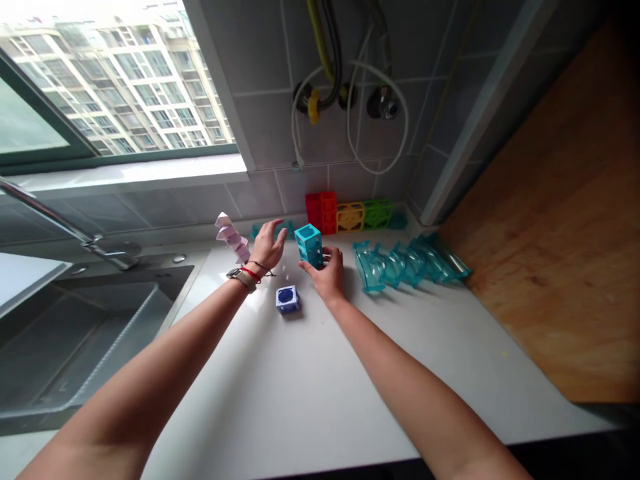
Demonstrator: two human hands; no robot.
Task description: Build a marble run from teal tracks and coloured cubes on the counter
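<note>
My right hand (330, 272) is closed round the lower part of an upright stack of turquoise cubes (309, 244) on the counter. Just left of the stack, my left hand (270, 247) is raised with its fingers apart and nothing in it. Nearer to me, a blue-violet cube (287, 300) with a dark round centre lies on the counter. A leaning stack of pale pink pieces (233, 238) stands left of my left hand, partly behind the wrist. Some clear teal pieces (257, 230) by the wall are partly covered by my left hand.
Red (327, 212), yellow (349, 218) and green blocks (377, 215) line the tiled wall. A row of clear teal pieces (395, 265) lies on the counter (310, 400) at right. A sink (185, 280) with a tap (113, 252) is at left, a wooden panel (560, 233) at right.
</note>
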